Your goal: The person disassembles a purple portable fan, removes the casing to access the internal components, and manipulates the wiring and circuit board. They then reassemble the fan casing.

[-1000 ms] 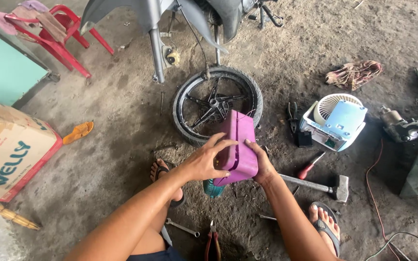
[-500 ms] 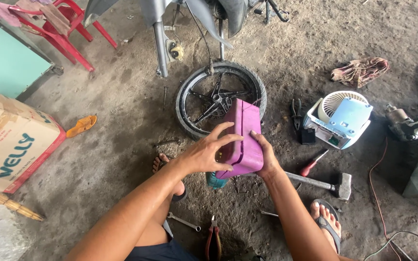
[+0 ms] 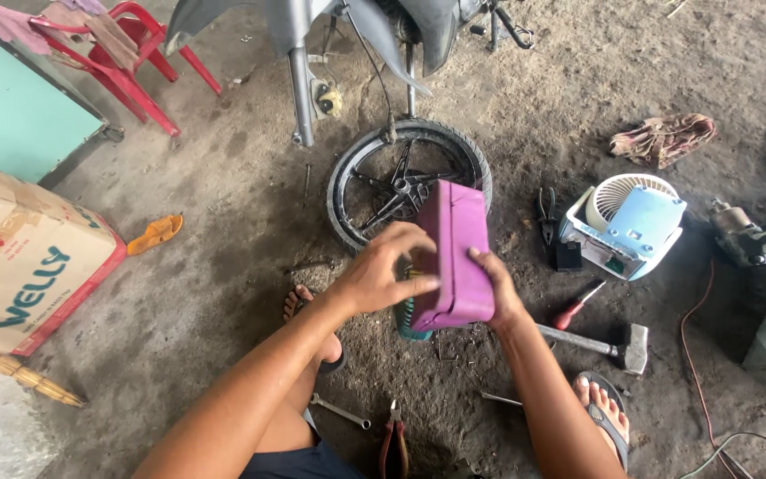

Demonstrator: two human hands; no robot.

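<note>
Gripping purple box (image 3: 460, 253) | L hand (image 3: 389, 270) + R hand (image 3: 500, 291) | contents unseen

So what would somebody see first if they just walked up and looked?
Probably the bright purple box in the middle, held up between the left hand and the right hand. Just behind it a black wheel lies flat on the dirty floor, under a motorbike. To the right sit a small blue fan and a hammer.
</note>
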